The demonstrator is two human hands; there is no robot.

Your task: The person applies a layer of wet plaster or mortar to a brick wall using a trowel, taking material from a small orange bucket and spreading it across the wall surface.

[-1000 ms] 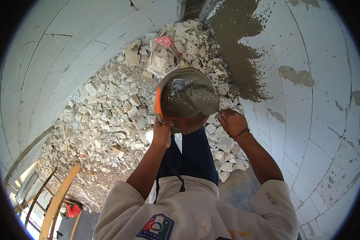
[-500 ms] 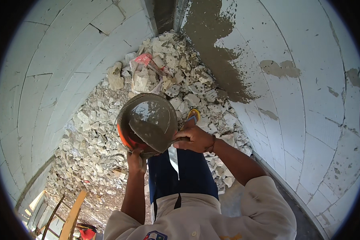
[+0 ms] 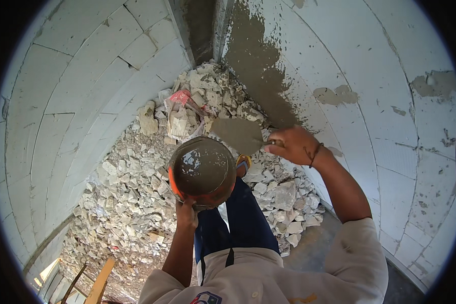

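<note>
My left hand grips from below an orange bowl filled with wet grey mortar, held in front of my legs. My right hand is closed on the handle of a trowel, whose blade carries a load of mortar and points left, above the bowl's far rim. Just beyond the trowel, a dark patch of fresh mortar covers the white block wall near the corner.
White block walls rise on the left and right and meet at a corner. A heap of broken block rubble with crumpled sacks fills the floor below. Wooden poles stand at lower left.
The right hand has lifted the trowel, loaded with mortar, out of the bowl and up toward the wall. The bowl stays in the left hand, tipped a little more level.
</note>
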